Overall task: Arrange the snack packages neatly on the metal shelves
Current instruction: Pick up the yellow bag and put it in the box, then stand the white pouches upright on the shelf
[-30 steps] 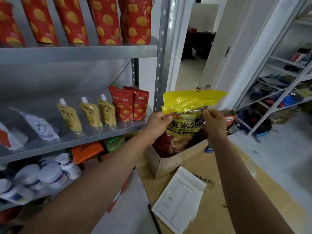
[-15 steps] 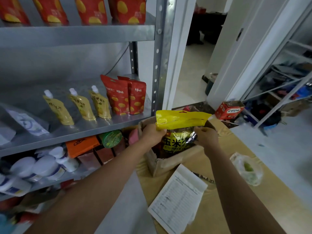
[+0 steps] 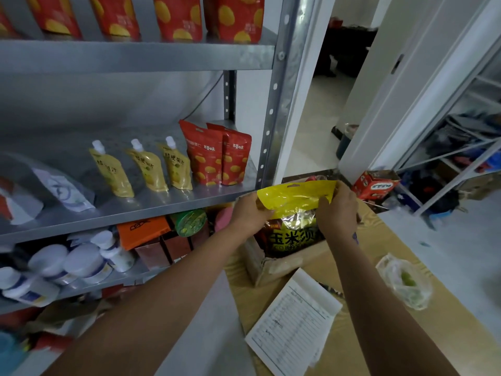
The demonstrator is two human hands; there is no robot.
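A yellow-topped snack bag [image 3: 294, 202] with a dark printed lower half is held over an open cardboard box [image 3: 273, 264]. My left hand [image 3: 248, 214] grips the bag's left top corner and my right hand [image 3: 337, 210] pinches its right top edge. The metal shelf unit [image 3: 151, 204] stands to the left. Its middle shelf carries two red pouches [image 3: 217, 156] and three yellow spouted pouches [image 3: 146, 169]. Red spotted bags [image 3: 179, 17] line the top shelf.
The box sits on a wood-grain table [image 3: 360, 335] with a printed sheet [image 3: 295, 318] and a clear plastic bag [image 3: 404, 280]. White bottles [image 3: 70, 261] and orange and brown boxes [image 3: 146, 232] fill the lower shelf. A doorway and a second rack [image 3: 461, 158] lie to the right.
Both hands have lowered the yellow bag from chest height down to the box opening. The view has tilted down, showing more of the table.
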